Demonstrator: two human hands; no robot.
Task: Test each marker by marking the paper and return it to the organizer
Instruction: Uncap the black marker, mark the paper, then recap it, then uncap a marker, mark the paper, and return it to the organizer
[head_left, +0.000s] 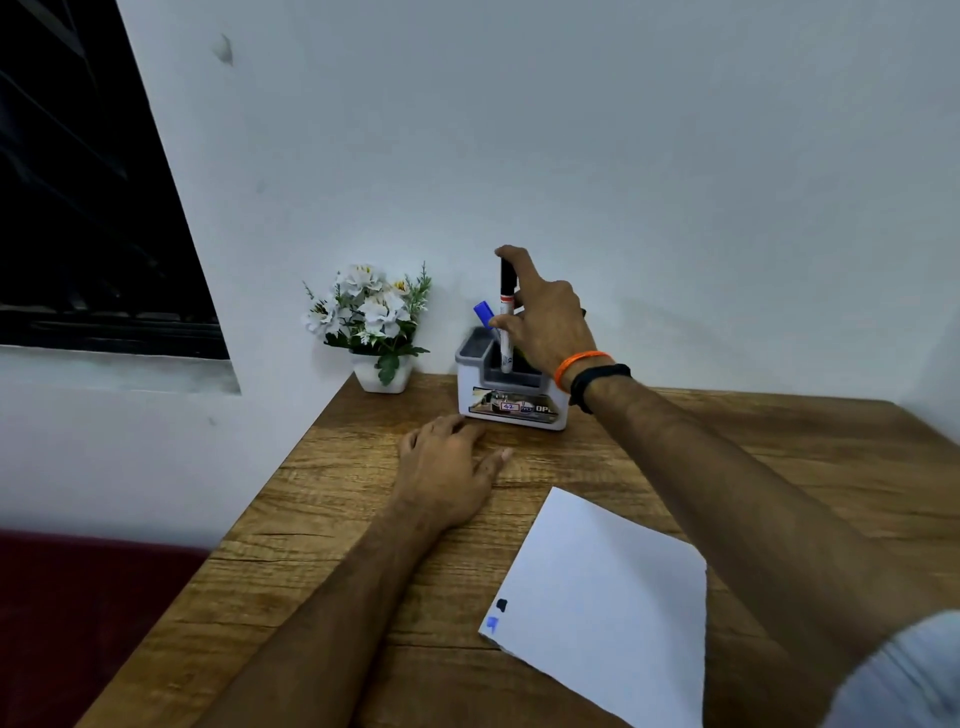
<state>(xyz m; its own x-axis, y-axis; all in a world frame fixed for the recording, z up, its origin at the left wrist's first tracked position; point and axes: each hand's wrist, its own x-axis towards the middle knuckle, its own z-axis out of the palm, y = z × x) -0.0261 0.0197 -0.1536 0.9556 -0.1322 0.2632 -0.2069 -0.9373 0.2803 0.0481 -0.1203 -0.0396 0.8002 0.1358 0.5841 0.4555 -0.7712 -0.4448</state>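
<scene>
A white and grey organizer stands at the back of the wooden table. My right hand pinches a black-capped marker upright, its lower end inside the organizer. A blue-capped marker leans in the organizer just left of it. My left hand rests flat on the table in front of the organizer, fingers relaxed. A white sheet of paper lies at the front right, with a black mark and a blue mark near its left corner.
A small white pot of white artificial flowers sits at the table's back left corner, close to the organizer. The wall rises right behind. The table's left edge drops to a dark red seat. A dark window is at the left.
</scene>
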